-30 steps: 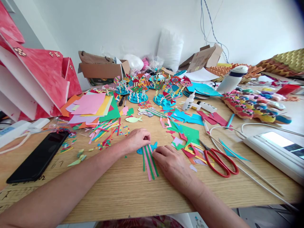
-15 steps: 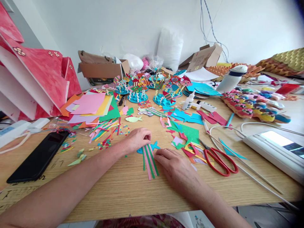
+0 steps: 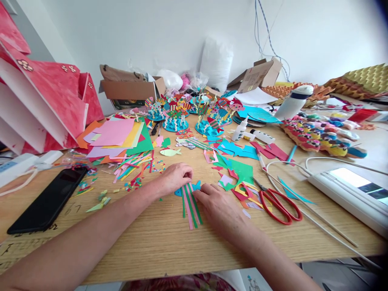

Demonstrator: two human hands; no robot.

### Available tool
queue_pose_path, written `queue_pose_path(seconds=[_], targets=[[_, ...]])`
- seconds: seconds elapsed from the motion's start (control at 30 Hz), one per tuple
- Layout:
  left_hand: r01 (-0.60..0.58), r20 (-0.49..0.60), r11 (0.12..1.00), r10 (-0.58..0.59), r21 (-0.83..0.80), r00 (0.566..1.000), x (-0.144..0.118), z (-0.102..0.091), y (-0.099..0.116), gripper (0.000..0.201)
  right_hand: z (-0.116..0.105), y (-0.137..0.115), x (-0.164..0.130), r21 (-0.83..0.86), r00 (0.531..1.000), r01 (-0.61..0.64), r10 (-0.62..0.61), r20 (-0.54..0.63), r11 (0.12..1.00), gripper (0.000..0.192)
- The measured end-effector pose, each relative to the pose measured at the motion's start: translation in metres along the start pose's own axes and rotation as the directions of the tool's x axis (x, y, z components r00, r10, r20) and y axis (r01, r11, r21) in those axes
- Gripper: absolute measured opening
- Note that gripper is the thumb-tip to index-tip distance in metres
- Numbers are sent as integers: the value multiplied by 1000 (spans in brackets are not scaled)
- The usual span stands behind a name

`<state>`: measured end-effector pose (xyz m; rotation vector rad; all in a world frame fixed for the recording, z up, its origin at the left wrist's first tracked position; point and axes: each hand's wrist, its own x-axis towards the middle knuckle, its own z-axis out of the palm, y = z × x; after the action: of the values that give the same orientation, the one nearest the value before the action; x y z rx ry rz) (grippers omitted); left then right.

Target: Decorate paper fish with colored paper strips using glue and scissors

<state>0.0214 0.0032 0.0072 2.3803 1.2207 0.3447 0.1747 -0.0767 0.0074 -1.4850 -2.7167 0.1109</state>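
Green and pink paper strips lie side by side across a blue paper fish, their lower ends fanning over the bare wood. At the upper ends, my left hand is closed, with thumb and forefinger pinched over the strips. My right hand comes in from the right, its bent fingers together at the right-hand strips beside the fish's tail. The hands partly cover the fish, and the exact contact of the right fingertips is hidden. A pale green paper fish rests farther back.
Red-handled scissors and paper scraps lie right of my hands. A phone and stacked coloured paper are on the left. Behind stand a glue bottle and blue-based fish models. A white cable crosses the right side.
My right hand has moved slightly left and up, its fingertips now over the right-hand strips and nearer the fish's tail. My left hand stays in place.
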Motion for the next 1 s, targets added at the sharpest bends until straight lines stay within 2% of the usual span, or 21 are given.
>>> queue_pose_path(seconds=[0.17, 0.27, 0.37, 0.47, 0.6, 0.83, 1.0], targets=[[33, -96, 988, -48, -151, 994, 7, -7, -13, 16, -2, 0, -2, 10, 1000, -7, 7, -10, 1000, 15], [53, -140, 984, -77, -168, 987, 9, -15, -21, 17, -4, -1, -2, 21, 1000, -27, 27, 5, 999, 16], [35, -59, 995, -40, -89, 997, 5, -21, -19, 13, -6, -2, -2, 36, 999, -36, 36, 12, 999, 19], [-25, 63, 997, 21, 79, 998, -1, -24, -8, 11, -8, -3, -2, 31, 999, -33, 32, 11, 999, 21], [-75, 142, 968, 41, 238, 989, -5, -23, 3, 11, -7, -5, -4, -26, 1000, -25, 25, 0, 999, 16], [-77, 197, 961, 24, 267, 980, 1, -20, 2, 8, -5, -5, -5, -21, 1000, -23, 23, -16, 1000, 12], [-74, 172, 968, 32, 240, 985, 5, -19, -4, 10, -5, -4, -5, -2, 1000, -28, 28, 3, 1000, 13]])
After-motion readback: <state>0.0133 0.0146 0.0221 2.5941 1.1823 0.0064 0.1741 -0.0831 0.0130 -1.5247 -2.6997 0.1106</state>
